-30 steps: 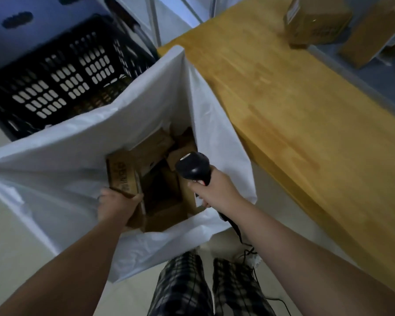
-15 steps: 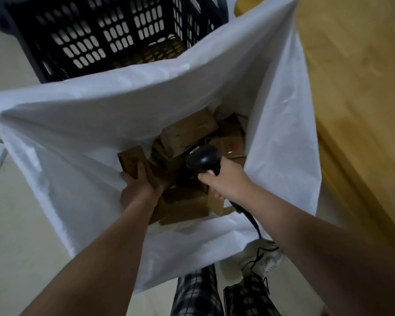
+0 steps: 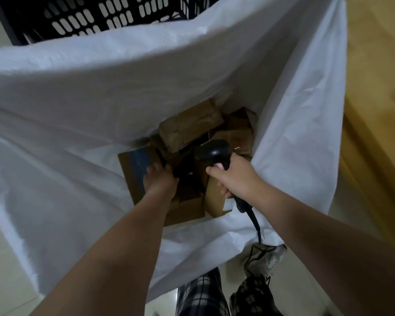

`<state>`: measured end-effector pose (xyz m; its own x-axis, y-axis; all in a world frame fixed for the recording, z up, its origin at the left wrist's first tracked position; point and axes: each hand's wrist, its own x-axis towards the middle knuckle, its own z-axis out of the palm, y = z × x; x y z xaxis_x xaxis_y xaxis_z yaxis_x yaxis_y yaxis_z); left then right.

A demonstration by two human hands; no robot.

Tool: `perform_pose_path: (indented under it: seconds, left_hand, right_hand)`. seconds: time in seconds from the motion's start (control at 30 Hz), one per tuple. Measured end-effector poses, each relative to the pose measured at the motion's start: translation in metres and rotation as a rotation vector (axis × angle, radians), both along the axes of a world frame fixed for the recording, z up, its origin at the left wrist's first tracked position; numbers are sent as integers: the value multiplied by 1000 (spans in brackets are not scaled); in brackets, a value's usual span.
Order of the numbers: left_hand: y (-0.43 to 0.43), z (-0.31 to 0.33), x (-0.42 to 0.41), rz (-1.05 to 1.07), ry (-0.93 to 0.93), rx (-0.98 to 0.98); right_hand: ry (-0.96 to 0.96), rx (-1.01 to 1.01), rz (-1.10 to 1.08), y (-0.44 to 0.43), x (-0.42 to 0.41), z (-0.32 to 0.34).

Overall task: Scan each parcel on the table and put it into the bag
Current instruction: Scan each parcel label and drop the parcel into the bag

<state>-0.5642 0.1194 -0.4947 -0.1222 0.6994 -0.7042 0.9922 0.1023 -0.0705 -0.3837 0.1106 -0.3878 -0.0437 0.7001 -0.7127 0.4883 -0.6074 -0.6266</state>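
A large white bag (image 3: 82, 115) stands open below me, holding several brown cardboard parcels (image 3: 189, 126). My left hand (image 3: 161, 180) reaches deep into the bag and grips a flat cardboard parcel with a blue label (image 3: 135, 169) at its right edge. My right hand (image 3: 235, 179) hovers over the bag's mouth, closed around the handle of a black barcode scanner (image 3: 213, 152) whose head points down at the parcels. The scanner's cable (image 3: 253, 222) trails over the bag's near rim.
A black perforated plastic crate (image 3: 89, 17) stands behind the bag. The wooden table (image 3: 379, 92) runs along the right side. My legs in checked trousers (image 3: 203, 295) and a shoe (image 3: 265, 261) are below the bag, on a pale floor.
The view has dropped closer over the bag. My left hand has pushed the parcel further down inside, its blue label now showing. My right hand still holds the scanner in much the same place.
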Motion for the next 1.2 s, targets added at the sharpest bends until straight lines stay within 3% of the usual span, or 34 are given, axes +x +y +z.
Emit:
perform_pose_path:
  seconds: [0.2,0.43,0.7,0.93,1.2]
  left_hand:
    - [3,50,10,-142,-39,180]
    - [0,150,77,-342,-251,366]
    - [4,243,205,-708,-359,498]
    - [-26,296,346,-982,-502,549]
    - [-82,323,473,-1157,-554,526]
  right_hand:
    - [-89,72,-34,-11,29,33]
    - [-130,221,-214,-50,80,103]
    - [-247,322,-509,-108,177,172]
    - [-518,369,-725,-186,292,225]
    - [-562,431,-1088,-255,409,250]
